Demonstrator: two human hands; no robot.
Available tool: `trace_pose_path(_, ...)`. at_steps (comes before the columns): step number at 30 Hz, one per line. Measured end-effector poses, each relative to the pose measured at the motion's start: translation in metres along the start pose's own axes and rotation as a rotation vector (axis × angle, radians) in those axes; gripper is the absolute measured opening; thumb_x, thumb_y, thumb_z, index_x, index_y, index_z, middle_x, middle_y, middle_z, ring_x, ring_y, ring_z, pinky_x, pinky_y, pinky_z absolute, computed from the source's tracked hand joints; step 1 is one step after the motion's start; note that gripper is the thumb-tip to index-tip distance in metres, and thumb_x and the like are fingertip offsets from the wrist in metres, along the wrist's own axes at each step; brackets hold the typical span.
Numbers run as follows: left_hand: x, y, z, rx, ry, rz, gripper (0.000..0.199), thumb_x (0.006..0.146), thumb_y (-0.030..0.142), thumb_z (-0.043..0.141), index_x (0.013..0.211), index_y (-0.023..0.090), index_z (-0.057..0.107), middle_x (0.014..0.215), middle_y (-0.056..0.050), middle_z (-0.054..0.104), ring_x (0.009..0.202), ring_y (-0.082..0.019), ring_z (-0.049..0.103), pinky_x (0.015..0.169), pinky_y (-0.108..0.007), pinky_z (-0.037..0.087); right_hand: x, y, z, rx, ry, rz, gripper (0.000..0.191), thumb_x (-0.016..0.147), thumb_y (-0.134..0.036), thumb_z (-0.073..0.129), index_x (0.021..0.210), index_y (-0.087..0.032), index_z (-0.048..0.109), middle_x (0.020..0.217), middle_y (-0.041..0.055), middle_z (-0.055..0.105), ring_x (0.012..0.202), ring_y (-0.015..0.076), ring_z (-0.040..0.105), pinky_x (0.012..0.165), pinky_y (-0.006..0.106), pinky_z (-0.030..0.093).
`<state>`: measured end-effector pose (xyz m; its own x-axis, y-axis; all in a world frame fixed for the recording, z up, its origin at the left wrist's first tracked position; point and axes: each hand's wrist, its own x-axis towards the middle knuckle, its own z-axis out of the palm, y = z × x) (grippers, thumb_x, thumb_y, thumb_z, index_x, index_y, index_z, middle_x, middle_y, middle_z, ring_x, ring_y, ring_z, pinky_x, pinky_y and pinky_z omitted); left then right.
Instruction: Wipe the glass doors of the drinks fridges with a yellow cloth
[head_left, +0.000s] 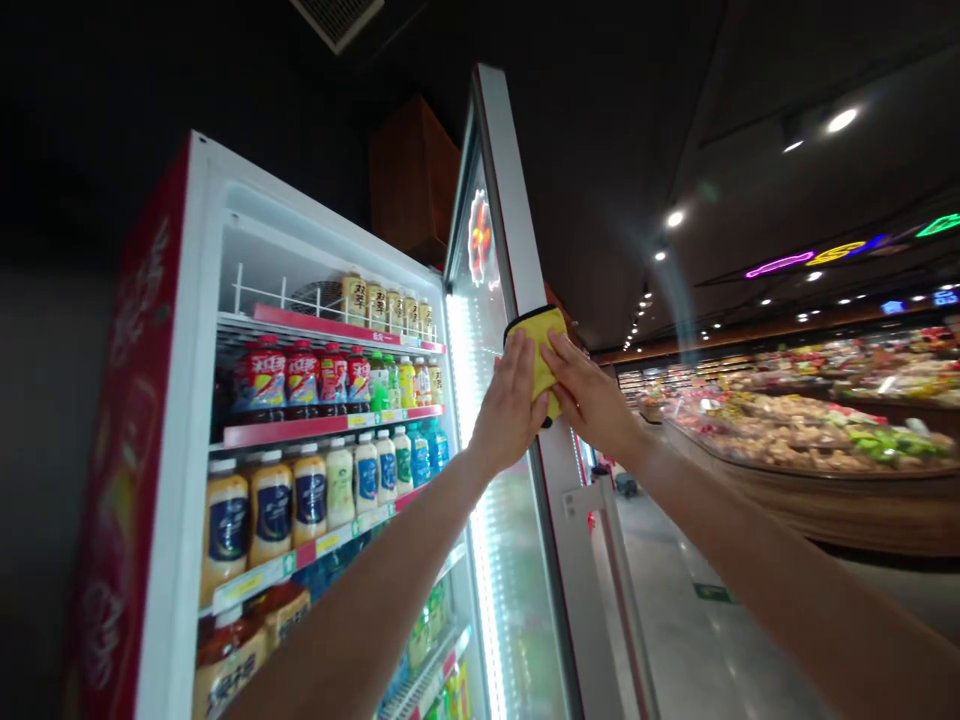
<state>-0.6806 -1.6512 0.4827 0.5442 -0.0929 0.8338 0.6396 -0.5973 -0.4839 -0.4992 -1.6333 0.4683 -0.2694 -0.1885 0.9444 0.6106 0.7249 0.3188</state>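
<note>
A yellow cloth (546,345) with a dark edge is folded around the frame of an open fridge door (512,190). My left hand (510,405) presses the cloth from the left, on the glass side, its fingers together and pointing up. From the right, my right hand (592,398) holds the cloth against the outer side of the frame. Both hands are at about the same height, above the door handle (622,590). The part of the cloth under my fingers is hidden.
To the left stands a lit drinks fridge (166,400) with shelves of bottles (274,505). A long curved produce counter (787,490) runs along the right, beyond a grey floor (675,610). A brown box-like block (412,180) is above the fridge.
</note>
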Motion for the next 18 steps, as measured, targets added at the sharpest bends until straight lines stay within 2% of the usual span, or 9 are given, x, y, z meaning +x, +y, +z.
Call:
trace_pose_path(5,-0.026,0.025,0.015,0.009,-0.054,-0.016,0.071,0.106,0.029,0.035,0.164,0.016,-0.003,0.172,-0.022,0.010,0.160,-0.028,0.007,0.126,-0.056,0.025,-0.035,-0.010,-0.015,-0.026,-0.078,0.060,0.058,0.094,-0.012,0.046,0.152,-0.018,0.050,0.159,0.0103,0.048,0.151,0.0253,0.039,0.123,0.051,0.040)
trace_pose_path(9,-0.019,0.031,0.026,0.009,-0.075,0.000,0.069,0.106,0.029,0.034,0.164,0.017,-0.002,0.173,-0.018,0.011,0.160,-0.026,0.006,0.127,-0.053,0.025,-0.036,-0.008,-0.025,-0.063,-0.106,0.158,0.062,0.086,-0.007,0.051,0.147,-0.018,0.057,0.155,0.0089,0.053,0.146,0.0271,0.047,0.119,0.047,0.046)
trace_pose_path(13,-0.019,0.043,0.042,0.037,-0.067,-0.044,0.068,0.106,0.025,0.032,0.164,0.014,0.000,0.173,-0.020,0.009,0.160,-0.028,0.007,0.126,-0.054,0.025,-0.045,-0.001,-0.031,-0.005,-0.102,0.214,0.065,0.083,-0.003,0.049,0.145,-0.021,0.060,0.150,0.0078,0.059,0.142,0.0274,0.052,0.118,0.045,0.047)
trace_pose_path(15,-0.032,0.058,0.052,0.055,-0.081,-0.047,0.070,0.105,0.024,0.035,0.165,0.013,-0.001,0.172,-0.020,0.012,0.160,-0.029,0.007,0.127,-0.054,0.026,-0.064,-0.003,-0.034,0.023,-0.121,0.222,0.067,0.083,-0.003,0.048,0.146,-0.021,0.059,0.150,0.0082,0.059,0.143,0.0276,0.050,0.119,0.046,0.046)
trace_pose_path(18,-0.068,0.088,0.067,0.056,-0.110,-0.069,0.075,0.103,0.020,0.040,0.165,0.014,-0.002,0.171,-0.021,0.016,0.160,-0.029,0.009,0.126,-0.053,0.028,-0.111,-0.016,-0.037,0.047,-0.138,0.227,0.068,0.084,-0.003,0.047,0.150,-0.020,0.054,0.154,0.0104,0.055,0.147,0.0283,0.046,0.120,0.049,0.045)
